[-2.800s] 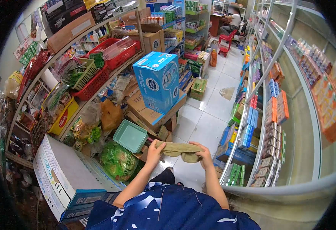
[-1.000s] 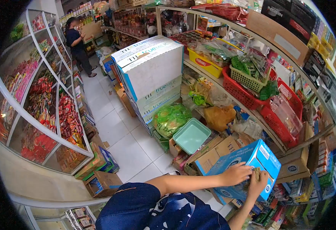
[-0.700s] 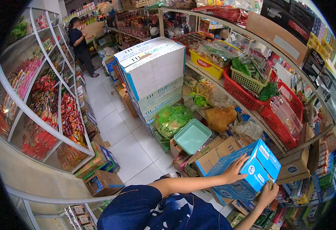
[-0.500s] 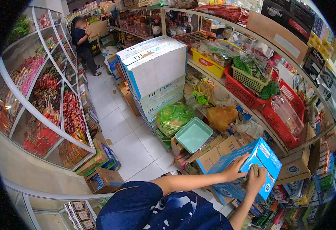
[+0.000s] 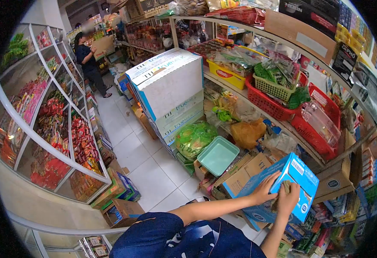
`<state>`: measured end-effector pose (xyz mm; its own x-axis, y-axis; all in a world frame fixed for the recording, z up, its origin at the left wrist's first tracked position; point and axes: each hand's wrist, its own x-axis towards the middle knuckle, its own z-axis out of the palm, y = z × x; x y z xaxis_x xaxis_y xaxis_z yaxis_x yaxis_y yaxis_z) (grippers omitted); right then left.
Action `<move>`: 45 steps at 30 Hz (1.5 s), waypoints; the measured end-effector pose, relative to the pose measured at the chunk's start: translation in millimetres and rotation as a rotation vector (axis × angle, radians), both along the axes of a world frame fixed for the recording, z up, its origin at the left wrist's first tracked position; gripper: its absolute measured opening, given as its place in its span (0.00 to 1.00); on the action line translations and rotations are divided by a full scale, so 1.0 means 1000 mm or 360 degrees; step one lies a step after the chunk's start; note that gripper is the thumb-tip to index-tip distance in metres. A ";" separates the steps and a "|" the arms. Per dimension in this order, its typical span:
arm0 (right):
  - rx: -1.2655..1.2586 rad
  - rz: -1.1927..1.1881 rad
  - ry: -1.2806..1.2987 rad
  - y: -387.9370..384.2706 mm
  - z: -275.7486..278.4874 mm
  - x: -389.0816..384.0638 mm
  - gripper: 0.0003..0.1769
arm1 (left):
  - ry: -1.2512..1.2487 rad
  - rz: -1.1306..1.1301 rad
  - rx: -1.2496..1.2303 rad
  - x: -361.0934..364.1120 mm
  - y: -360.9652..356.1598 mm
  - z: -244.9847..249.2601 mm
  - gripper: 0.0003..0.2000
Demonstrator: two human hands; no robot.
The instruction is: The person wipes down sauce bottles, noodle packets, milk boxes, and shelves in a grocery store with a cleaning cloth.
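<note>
A blue carton (image 5: 298,177) with white print and a barcode label stands tilted at the lower right, in front of me. My left hand (image 5: 265,191) lies on its near upper edge, fingers stretched out and pressed against the cardboard. Close beside it, my right hand (image 5: 288,198) is closed on a crumpled brownish cloth (image 5: 286,185), held against the carton's face. Part of the cloth hangs below the fingers, and the palm side of this hand is hidden.
Stacked white milk cartons (image 5: 171,81) rise beside the tiled aisle (image 5: 154,172). A green tray (image 5: 218,155) and an opened brown box (image 5: 250,170) sit left of the blue carton. Red baskets (image 5: 268,101) fill the shelf behind. Another person (image 5: 91,64) stands far down the aisle holding a box.
My right hand and the cloth have shifted slightly on the carton's face. My left hand stays on the carton's edge. The whole view has turned a little.
</note>
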<state>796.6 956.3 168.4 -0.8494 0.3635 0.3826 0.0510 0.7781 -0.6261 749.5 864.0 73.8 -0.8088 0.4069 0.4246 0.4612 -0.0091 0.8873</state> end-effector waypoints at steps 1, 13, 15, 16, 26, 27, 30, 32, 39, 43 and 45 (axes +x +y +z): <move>0.0059 -0.0012 0.0039 0.013 -0.002 0.006 0.08 | 0.0002 0.0004 -0.0004 -0.002 -0.001 0.002 0.38; 0.0145 -0.0144 0.0097 0.022 -0.010 0.012 0.11 | -0.0028 0.0025 0.0014 0.003 0.001 0.002 0.38; 0.0023 -0.0003 -0.0102 0.006 0.006 0.013 0.10 | -0.0017 0.0014 -0.0008 0.001 -0.001 0.004 0.38; 0.0087 0.0059 -0.0043 0.027 -0.004 0.019 0.08 | -0.0026 -0.0005 -0.0012 0.003 -0.001 0.004 0.38; -0.0030 -0.0187 0.0006 0.030 -0.023 0.009 0.11 | -0.0008 0.0019 0.0084 0.002 0.002 -0.003 0.38; 0.0073 -0.0069 0.0066 -0.001 -0.009 0.002 0.10 | -0.0026 -0.0022 0.0088 -0.001 0.001 -0.005 0.38; 0.0150 -0.0125 -0.0005 -0.011 0.004 0.003 0.10 | -0.0017 0.0000 0.0056 0.000 0.004 -0.005 0.38; 0.0231 -0.0128 0.0070 0.027 -0.004 0.017 0.08 | -0.0043 -0.0016 0.0094 -0.001 0.001 0.000 0.39; 0.0488 -0.0908 -0.0212 0.084 -0.012 0.038 0.10 | -0.0094 0.0003 0.0060 0.003 -0.001 0.006 0.39; 0.0262 -0.0258 0.0049 0.023 -0.017 -0.005 0.10 | 0.0008 0.0063 0.0066 0.002 0.001 0.000 0.37; 0.0162 -0.0051 0.0043 -0.017 0.000 -0.017 0.09 | -0.0007 0.0067 0.0005 -0.002 0.004 -0.002 0.36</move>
<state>779.4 939.1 168.4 -0.8268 0.3485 0.4414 0.0614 0.8361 -0.5451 747.8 868.2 72.0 -0.8270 0.3710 0.4224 0.4575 0.0075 0.8892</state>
